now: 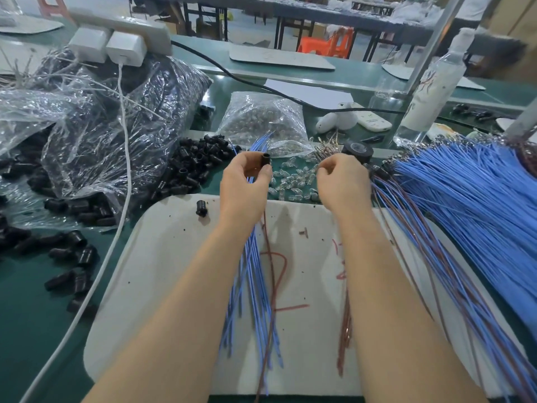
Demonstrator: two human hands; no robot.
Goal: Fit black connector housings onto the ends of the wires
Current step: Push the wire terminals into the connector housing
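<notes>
Leftward, glossy black tubular housings (189, 170) spill from a crinkled clear bag (101, 126) across the green bench (35, 315). The left hand (245, 181) pinches one black housing (266, 160), its open end showing, above thin blue wires (252, 271) trailing under its palm. The right hand (343, 181) curls its fingertips together by a wire end; whether it grips one I cannot tell. Likely step: seating a terminal, which calls for aligning wire tip with bore. Rightward fans a dense blue wire bundle (465, 199).
</notes>
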